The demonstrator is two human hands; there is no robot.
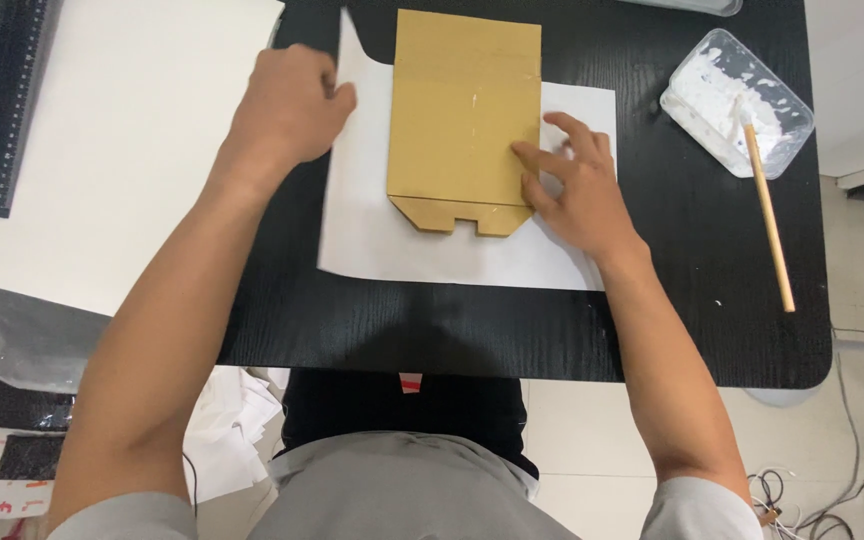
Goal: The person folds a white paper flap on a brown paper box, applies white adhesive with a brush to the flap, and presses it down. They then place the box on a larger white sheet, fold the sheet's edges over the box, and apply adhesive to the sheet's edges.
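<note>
We cannot make out the fingertips of the left hand [287, 110] — they curl under at the upper left edge of the white paper sheet [452, 250], so whether they pinch it or merely press on it stays unclear. The top of the brown cardboard piece [462, 110] sits close to the frame's upper edge, and a black ruler [7, 110] at far left is partly cut off.

At upper right we see a clear plastic tub [742, 100] holding white paste, with a wooden stick [767, 200] resting in it and slanting out over the black bench [682, 300].

The cardboard piece lies flat on the white sheet, between the two hands. The right hand [577, 185] lies open and flat — fingers spread, fingertips pressing on the cardboard's right edge, gripping nothing. A large white board [112, 150] lies to the left, under the left forearm.
</note>
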